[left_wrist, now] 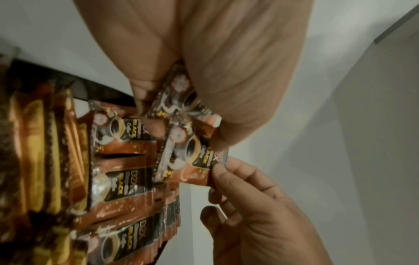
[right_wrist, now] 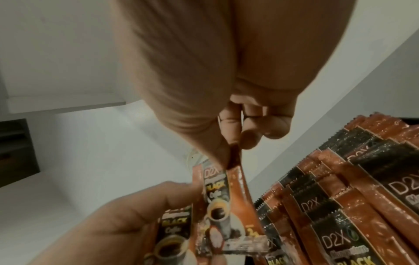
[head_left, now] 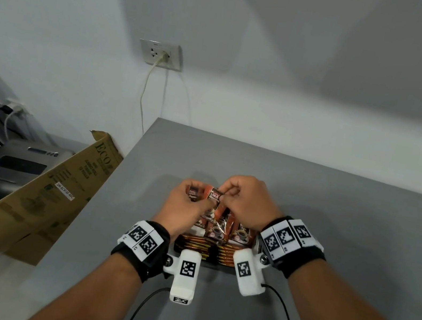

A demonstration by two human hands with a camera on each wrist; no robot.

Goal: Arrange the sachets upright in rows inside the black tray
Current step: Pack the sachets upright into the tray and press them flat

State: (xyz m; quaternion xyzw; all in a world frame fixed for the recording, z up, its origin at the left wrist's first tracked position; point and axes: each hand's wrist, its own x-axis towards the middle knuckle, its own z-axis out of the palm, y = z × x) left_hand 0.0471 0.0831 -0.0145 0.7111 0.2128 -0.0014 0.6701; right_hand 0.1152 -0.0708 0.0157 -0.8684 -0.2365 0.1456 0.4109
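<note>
Over the black tray [left_wrist: 68, 80] both hands work on orange-and-black coffee sachets. My right hand [head_left: 226, 192] pinches the top corner of one sachet [head_left: 213, 197], seen in the right wrist view as a sachet [right_wrist: 226, 197] hanging from my fingertips [right_wrist: 231, 143]. My left hand [head_left: 197, 199] grips that sachet's lower part together with a second sachet [head_left: 194, 192] and holds both above the tray. Rows of upright sachets [right_wrist: 340, 206] fill the tray on the right, with gold-edged ones [head_left: 203, 246] packed along its near side. My hands and wrists hide most of the tray.
The tray sits on a grey table [head_left: 334, 224] against a white wall. A cardboard box [head_left: 58, 189] leans at the table's left edge beside a grey appliance [head_left: 20, 163]. A wall socket [head_left: 160, 54] with a cord is behind. Black cables [head_left: 144, 306] trail near the front.
</note>
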